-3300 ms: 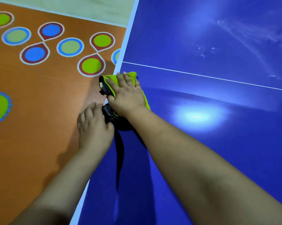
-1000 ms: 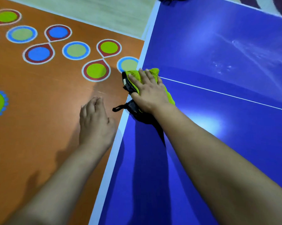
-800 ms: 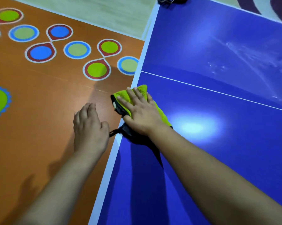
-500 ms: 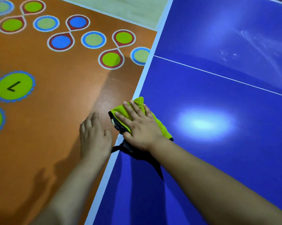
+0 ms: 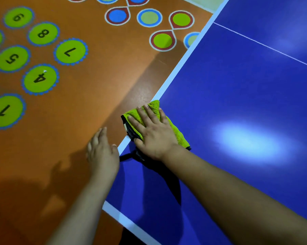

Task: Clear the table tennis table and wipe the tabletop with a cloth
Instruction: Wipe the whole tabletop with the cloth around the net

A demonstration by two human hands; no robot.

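Note:
A folded lime-green cloth (image 5: 154,107) with a black edge lies on the left white border of the blue table tennis tabletop (image 5: 237,89). My right hand (image 5: 153,133) presses flat on the cloth with straight, spread fingers, covering most of it. My left hand (image 5: 102,152) hovers just outside the table's left edge, over the floor, fingers straight and together, holding nothing. A black strap hangs out from under the cloth near my right wrist.
The table's near-left corner (image 5: 105,206) is by my left forearm. A thin white line (image 5: 266,45) crosses the tabletop at the upper right. The orange floor (image 5: 89,96) on the left has green numbered circles (image 5: 70,51).
My right hand has slid the cloth toward me along the left edge of the table. My left hand has followed beside it. The view has dropped, bringing the table's near corner into sight.

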